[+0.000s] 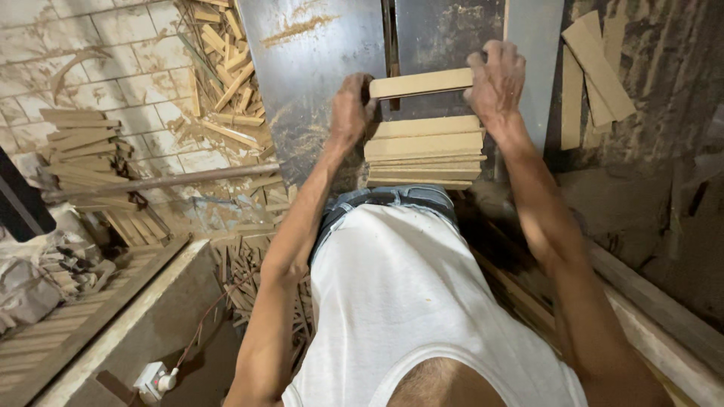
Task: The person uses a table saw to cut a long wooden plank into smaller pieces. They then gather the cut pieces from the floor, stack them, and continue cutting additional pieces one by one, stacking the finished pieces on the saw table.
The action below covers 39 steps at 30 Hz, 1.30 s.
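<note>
I am gripping a wooden strip [421,83] endwise between my left hand [351,109] and right hand [495,79], above the stack of strips [424,152] on the saw table [317,68]. Next move, likely: aligning it squarely.

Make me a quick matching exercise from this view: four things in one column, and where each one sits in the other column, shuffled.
Things:
1. wooden board
2. stack of boards
3. white power socket
4. scrap offcuts

Places:
A. on the floor, lower left corner of the view
B. held at its ends between the left hand and right hand
C. heaped on the tiled floor left of the metal table
D. on the table edge, just in front of the person's waist

Pairs: 1-B, 2-D, 3-A, 4-C
</note>
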Each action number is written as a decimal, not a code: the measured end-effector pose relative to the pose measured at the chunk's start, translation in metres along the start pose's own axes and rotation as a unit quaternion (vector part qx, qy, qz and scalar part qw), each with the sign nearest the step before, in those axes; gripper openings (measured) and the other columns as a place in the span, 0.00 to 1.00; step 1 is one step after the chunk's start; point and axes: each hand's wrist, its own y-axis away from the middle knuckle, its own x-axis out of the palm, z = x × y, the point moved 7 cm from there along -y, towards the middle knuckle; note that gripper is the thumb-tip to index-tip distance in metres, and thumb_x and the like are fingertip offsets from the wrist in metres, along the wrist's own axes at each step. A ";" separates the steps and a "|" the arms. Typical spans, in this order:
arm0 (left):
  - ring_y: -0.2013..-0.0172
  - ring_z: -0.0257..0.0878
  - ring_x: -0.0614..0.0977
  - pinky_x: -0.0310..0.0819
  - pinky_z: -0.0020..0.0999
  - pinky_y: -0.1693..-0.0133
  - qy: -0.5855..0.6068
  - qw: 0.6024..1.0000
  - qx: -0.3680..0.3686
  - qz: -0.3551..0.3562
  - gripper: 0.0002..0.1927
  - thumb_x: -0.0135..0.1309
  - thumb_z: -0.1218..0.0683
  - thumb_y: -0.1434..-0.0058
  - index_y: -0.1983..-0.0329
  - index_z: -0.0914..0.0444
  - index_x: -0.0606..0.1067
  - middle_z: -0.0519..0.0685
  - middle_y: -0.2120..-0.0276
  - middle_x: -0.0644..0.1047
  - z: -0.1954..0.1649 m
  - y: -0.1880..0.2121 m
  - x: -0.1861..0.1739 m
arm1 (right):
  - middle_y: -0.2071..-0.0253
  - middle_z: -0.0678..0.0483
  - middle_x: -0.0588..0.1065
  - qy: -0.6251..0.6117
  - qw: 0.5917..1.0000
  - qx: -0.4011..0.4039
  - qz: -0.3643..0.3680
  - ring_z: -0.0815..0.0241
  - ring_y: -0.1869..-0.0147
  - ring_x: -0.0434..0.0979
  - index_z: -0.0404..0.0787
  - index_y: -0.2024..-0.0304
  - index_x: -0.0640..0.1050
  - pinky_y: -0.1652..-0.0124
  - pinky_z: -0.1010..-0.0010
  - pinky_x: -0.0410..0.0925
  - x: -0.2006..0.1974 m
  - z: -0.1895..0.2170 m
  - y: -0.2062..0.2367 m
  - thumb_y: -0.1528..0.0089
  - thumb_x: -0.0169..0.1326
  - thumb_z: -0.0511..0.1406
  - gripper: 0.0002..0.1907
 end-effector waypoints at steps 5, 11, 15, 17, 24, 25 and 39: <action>0.58 0.55 0.83 0.81 0.44 0.56 0.002 0.999 0.038 0.017 0.25 0.64 0.63 0.46 0.44 0.66 0.73 0.61 0.56 0.78 -0.026 0.008 0.000 | 0.53 0.51 0.76 -0.092 0.994 -0.053 0.013 0.52 0.41 0.72 0.48 0.47 0.82 0.41 0.47 0.65 0.004 0.041 0.004 0.41 0.62 0.31 0.19; 0.58 0.52 0.84 0.81 0.43 0.54 0.016 0.999 0.042 0.002 0.27 0.62 0.65 0.43 0.39 0.64 0.72 0.61 0.55 0.80 -0.034 0.008 0.006 | 0.49 0.43 0.73 -0.107 0.992 0.070 -0.011 0.36 0.40 0.70 0.46 0.43 0.81 0.52 0.45 0.68 0.011 0.046 0.017 0.40 0.58 0.27 0.22; 0.56 0.48 0.85 0.82 0.39 0.53 0.054 0.997 0.054 -0.002 0.29 0.60 0.64 0.41 0.35 0.64 0.69 0.61 0.52 0.80 -0.034 0.010 0.008 | 0.47 0.40 0.69 -0.118 0.991 0.063 -0.011 0.32 0.38 0.67 0.44 0.41 0.80 0.43 0.48 0.69 0.004 0.052 0.017 0.41 0.58 0.26 0.25; 0.60 0.49 0.86 0.82 0.41 0.56 0.087 0.996 0.008 0.017 0.29 0.58 0.64 0.42 0.36 0.64 0.70 0.59 0.57 0.81 -0.026 0.010 0.008 | 0.45 0.42 0.68 -0.107 0.993 0.045 -0.022 0.34 0.36 0.66 0.43 0.41 0.79 0.41 0.48 0.68 -0.005 0.055 0.017 0.40 0.59 0.27 0.24; 0.63 0.55 0.82 0.79 0.48 0.60 -0.028 0.995 0.098 -0.005 0.19 0.62 0.60 0.45 0.49 0.64 0.77 0.59 0.60 0.79 -0.030 0.001 -0.006 | 0.48 0.42 0.68 -0.144 0.989 0.015 -0.033 0.32 0.39 0.65 0.45 0.42 0.80 0.43 0.46 0.67 -0.033 0.062 0.007 0.44 0.64 0.31 0.26; 0.64 0.56 0.82 0.78 0.49 0.61 -0.039 0.994 0.102 0.003 0.19 0.62 0.60 0.46 0.49 0.66 0.78 0.59 0.61 0.78 -0.030 -0.001 -0.004 | 0.48 0.43 0.68 -0.143 0.989 0.017 -0.028 0.34 0.39 0.65 0.46 0.43 0.79 0.43 0.46 0.67 -0.034 0.063 0.006 0.44 0.65 0.31 0.25; 0.65 0.54 0.82 0.83 0.43 0.64 -0.033 0.994 0.082 0.069 0.18 0.60 0.59 0.37 0.45 0.71 0.77 0.62 0.61 0.79 -0.011 -0.023 0.010 | 0.47 0.46 0.68 -0.112 0.993 0.023 -0.028 0.40 0.38 0.67 0.47 0.45 0.79 0.55 0.57 0.76 -0.008 0.055 -0.008 0.42 0.67 0.32 0.22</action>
